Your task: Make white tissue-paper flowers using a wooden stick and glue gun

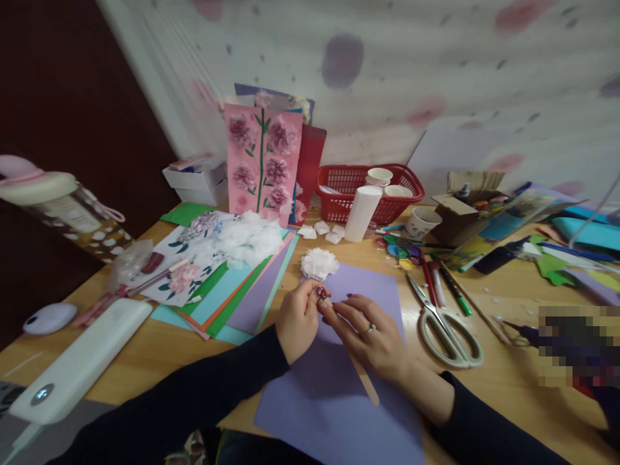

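On the wooden table [392, 394], the purple sheet [310, 394] runs beneath the hands, spreading widest toward 6 o'clock, where the sideways room looks greatest. The right hand [375, 336], at 4 o'clock from the meeting fingertips, seems closed on the wooden stick; the left hand [298, 316], at 8 o'clock, is pinched shut, its contents too hidden to tell. Scissors [448, 332] bound the space at 3 o'clock. The ruffled white flower [320, 263] sits just beyond, at 12. The slim wooden stick [367, 382] slants toward 5 o'clock, nearer the right hand, its upper end hidden.
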